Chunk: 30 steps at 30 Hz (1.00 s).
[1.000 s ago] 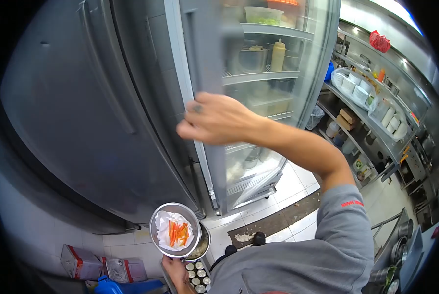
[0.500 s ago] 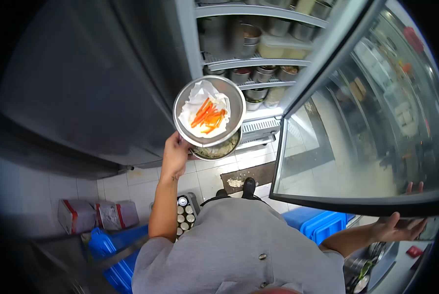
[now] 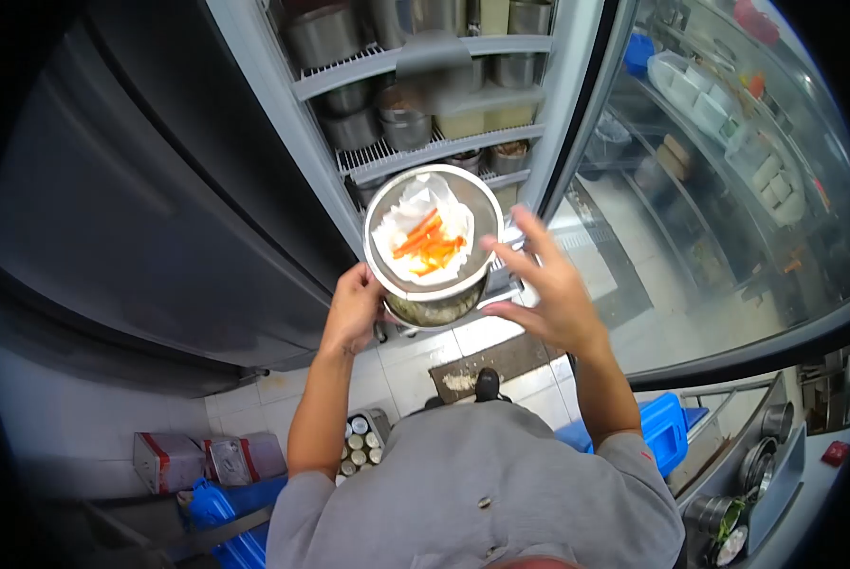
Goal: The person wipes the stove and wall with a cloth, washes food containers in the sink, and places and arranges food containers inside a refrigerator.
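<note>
In front of me is a round metal bowl [image 3: 487, 209] lined with crumpled white paper [image 3: 395, 232], on which orange-red strips [image 3: 432, 248], perhaps carrot, lie. Beneath it sits a second metal bowl with pale, greenish chopped food [image 3: 434, 311], mostly hidden by the upper one. My left hand [image 3: 353, 308] grips the stacked bowls at their left side, its fingers partly hidden underneath. At the right side my right hand [image 3: 560, 299] is spread, thumb and fingers apart, fingertips close to the upper rim; whether they touch it I cannot tell.
An open fridge [image 3: 415, 156] with shelves of metal pots and tubs stands ahead. Its glass door [image 3: 710, 218] swings out to my right. On the tiled floor are a dark mat [image 3: 529, 356] with spilled bits and a crate of cans [image 3: 360, 441]. Blue containers [image 3: 665, 431] flank me.
My right hand has left the fridge door's edge and come in beside the bowls. The bowls have shifted slightly right and down in view, still in my left hand.
</note>
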### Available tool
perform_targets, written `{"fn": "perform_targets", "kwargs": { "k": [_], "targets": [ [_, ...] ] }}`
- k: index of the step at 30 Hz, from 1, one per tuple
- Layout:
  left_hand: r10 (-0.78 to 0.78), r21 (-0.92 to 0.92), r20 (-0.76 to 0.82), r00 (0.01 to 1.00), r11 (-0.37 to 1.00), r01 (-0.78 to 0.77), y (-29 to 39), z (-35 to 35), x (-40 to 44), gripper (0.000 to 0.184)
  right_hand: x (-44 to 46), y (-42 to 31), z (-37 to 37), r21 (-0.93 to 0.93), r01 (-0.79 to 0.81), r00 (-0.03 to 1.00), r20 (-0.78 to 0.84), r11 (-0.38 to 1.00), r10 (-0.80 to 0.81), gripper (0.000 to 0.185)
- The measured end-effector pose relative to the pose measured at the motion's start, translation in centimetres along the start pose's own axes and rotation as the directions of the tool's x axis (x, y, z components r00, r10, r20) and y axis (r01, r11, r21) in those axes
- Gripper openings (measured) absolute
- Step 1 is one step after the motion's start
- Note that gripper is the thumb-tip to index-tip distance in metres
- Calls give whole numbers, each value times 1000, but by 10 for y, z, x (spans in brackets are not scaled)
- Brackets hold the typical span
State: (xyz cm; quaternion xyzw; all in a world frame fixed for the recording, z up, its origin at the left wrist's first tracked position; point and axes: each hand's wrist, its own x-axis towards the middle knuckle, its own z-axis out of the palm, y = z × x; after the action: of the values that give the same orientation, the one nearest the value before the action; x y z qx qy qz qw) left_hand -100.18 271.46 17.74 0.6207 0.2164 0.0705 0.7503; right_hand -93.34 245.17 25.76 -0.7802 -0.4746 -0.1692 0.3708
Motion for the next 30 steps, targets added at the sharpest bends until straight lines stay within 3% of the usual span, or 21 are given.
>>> {"fn": "perform_targets", "kwargs": {
  "k": [1,2,4,8,10,11,14,16,18,20,22,24,26,28,30],
  "targets": [
    [10,20,7,1000,1000,-10,-7,-5,3,16,4,11,14,48,-23,996,86,999,19,57],
    [31,42,12,999,999,-32,-16,-10,9,17,12,22,23,145,8,995,94,989,-22,44],
    [-3,2,-41,999,1000,3,-19,-7,5,17,23,32,23,147,45,995,79,988,-57,36],
    [-46,-58,-108,993,998,40,-20,-7,-13,17,49,31,9,207,86,992,68,974,-102,31],
    [-21,-43,-134,991,999,16,-32,-8,-17,18,62,38,-3,292,33,996,69,956,-55,27],
    [-26,-56,-173,985,998,16,-34,-9,-19,18,74,39,-8,366,95,995,-57,926,-80,25],
    [-7,-56,-259,966,998,-7,-46,-14,-30,18,118,54,-43,315,79,991,-124,946,-42,26],
    [16,-38,-293,956,999,-28,-58,-19,-36,18,158,68,-69,289,218,944,-306,932,-125,24],
    [-16,-73,-372,928,997,-12,-74,-28,-45,13,198,71,-104,384,148,931,-364,911,2,20],
    [-21,-103,-421,907,994,-25,-80,-28,-56,12,255,94,-137,92,274,847,-494,957,-195,18],
    [-34,-139,-473,880,990,-36,-93,-31,-70,12,306,104,-171,4,162,868,-475,987,-141,22],
    [-73,-148,-560,826,989,-13,-111,-39,-84,10,354,108,-194,-171,201,820,-510,965,-261,16],
    [-83,-190,-590,803,981,-39,-119,-40,-99,10,398,114,-218,-180,168,847,-477,969,-235,50],
    [-99,-232,-619,779,971,-62,-121,-36,-111,9,456,151,-227,-393,322,678,-540,862,-499,50],
    [-96,-223,-668,738,972,-75,-124,-34,-121,9,494,163,-237,-401,285,690,-545,871,-476,49]
  ]
}}
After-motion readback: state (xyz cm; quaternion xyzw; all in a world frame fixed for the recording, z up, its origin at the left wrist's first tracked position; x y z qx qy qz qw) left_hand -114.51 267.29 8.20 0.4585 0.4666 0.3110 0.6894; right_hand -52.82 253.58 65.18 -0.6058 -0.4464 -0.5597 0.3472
